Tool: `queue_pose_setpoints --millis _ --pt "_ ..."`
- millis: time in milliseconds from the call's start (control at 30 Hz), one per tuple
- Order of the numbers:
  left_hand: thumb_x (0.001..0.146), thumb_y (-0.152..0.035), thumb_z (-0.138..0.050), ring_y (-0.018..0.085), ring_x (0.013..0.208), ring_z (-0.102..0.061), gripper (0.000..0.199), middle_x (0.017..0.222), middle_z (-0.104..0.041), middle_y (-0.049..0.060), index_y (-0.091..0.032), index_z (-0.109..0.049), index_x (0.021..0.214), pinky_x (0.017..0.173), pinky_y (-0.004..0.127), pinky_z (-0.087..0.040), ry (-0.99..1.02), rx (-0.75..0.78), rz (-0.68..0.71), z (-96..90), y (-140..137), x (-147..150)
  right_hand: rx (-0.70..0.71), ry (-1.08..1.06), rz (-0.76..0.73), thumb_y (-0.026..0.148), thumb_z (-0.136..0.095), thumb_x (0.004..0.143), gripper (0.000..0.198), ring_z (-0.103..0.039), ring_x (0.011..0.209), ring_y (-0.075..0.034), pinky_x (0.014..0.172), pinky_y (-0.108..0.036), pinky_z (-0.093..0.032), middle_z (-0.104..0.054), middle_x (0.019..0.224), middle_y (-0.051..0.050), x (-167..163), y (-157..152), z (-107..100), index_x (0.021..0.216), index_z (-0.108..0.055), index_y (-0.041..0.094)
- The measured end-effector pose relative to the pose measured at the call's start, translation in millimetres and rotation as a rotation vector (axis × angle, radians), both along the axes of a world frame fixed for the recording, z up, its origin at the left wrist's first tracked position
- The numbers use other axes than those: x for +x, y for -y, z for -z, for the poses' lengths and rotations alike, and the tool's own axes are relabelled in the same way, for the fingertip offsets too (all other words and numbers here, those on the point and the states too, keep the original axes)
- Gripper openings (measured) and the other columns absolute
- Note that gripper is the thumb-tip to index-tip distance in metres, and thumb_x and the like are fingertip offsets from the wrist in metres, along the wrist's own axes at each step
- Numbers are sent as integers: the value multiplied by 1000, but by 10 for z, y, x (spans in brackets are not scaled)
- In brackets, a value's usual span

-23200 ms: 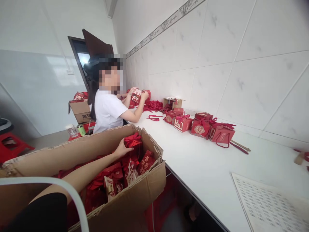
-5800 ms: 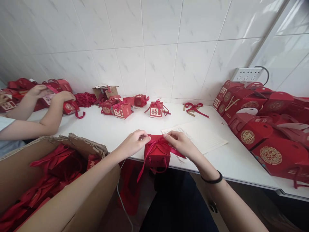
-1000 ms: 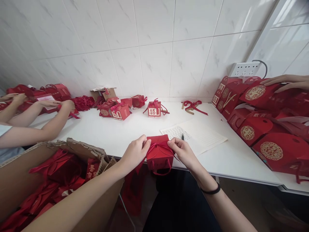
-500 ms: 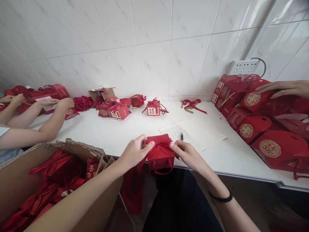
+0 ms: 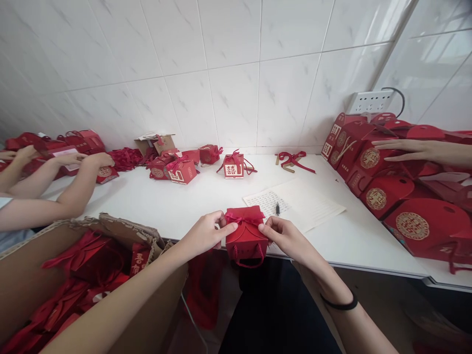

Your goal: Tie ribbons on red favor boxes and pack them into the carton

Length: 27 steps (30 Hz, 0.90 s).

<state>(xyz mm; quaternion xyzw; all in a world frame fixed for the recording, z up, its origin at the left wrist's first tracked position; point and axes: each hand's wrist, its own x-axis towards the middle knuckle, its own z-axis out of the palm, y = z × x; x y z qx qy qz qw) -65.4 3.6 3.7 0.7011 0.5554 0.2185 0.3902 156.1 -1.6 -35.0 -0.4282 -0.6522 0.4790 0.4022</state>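
A small red gift box (image 5: 246, 241) with a rope handle sits at the table's front edge before me. Across its top lies a red satin ribbon (image 5: 246, 216) tied in a bow. My left hand (image 5: 216, 230) pinches the ribbon at the box's left side, thumb on top. On the other side my right hand (image 5: 276, 230) is closed, its thumb and fingers gripping the ribbon's right part by the box's edge. Just behind the right hand, a black pen (image 5: 278, 209) rests on a written paper sheet (image 5: 313, 206).
At left stands an open cardboard carton (image 5: 162, 290) filled with red boxes. Finished-looking boxes (image 5: 233, 166) and ribbon strips (image 5: 293, 160) lie near the wall. A stack of red boxes (image 5: 411, 223) fills the right, touched by another person's hand (image 5: 416, 148). Other people's arms (image 5: 77, 182) work far left.
Both my hands have moved slightly lower with the ribbon, and its hanging left end no longer shows. At right, the other person's hand has shifted left over the stack.
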Motion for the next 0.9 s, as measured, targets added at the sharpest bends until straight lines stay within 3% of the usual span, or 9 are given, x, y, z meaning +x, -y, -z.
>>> queue_pose_setpoints --millis 133,333,467,633,800,900 --pt "80 -59 -45 13 47 -51 41 56 -51 -4 -19 -43 71 50 25 -38 111 -57 39 -20 -16 4 16 7 42 63 -54 79 47 -39 58 -13 54 -25 -31 -44 62 3 9 -2 7 70 -43 19" --pt "84 -58 -35 10 51 -31 47 53 -29 -6 -19 -32 58 52 24 -27 45 144 -99 12 -87 62 32 16 157 72 -43 79 55 -34 53 -13 51 -26 -27 -36 58 3 -96 -66 -90 63 -39 20" --pt "84 -51 -38 10 52 -31 42 55 -30 -5 -19 -29 58 51 24 -26 50 153 -128 53 -81 129 81 77 221 66 -46 77 51 -34 53 -13 50 -25 -26 -34 54 4 -198 -145 -91 58 -34 20" --pt "88 -43 -35 10 51 -27 37 53 -27 -6 -20 -26 61 52 25 -24 -51 302 -173 126 12 167 132 -35 236 57 -45 80 44 -32 53 -13 48 -25 -25 -33 56 4 -250 -137 3 59 -34 20" --pt "89 -39 -31 10 49 -24 34 52 -25 -7 -20 -24 62 51 25 -22 -76 358 -166 173 63 187 201 -44 301 53 -44 82 42 -31 53 -13 49 -26 -25 -31 57 4 -277 -69 27 59 -32 21" --pt "89 -39 -30 10 49 -23 34 53 -24 -7 -21 -23 62 51 25 -22 -57 362 -165 190 72 205 156 -99 282 57 -44 82 44 -31 53 -13 49 -26 -26 -31 58 3 -299 -78 49 60 -30 21"
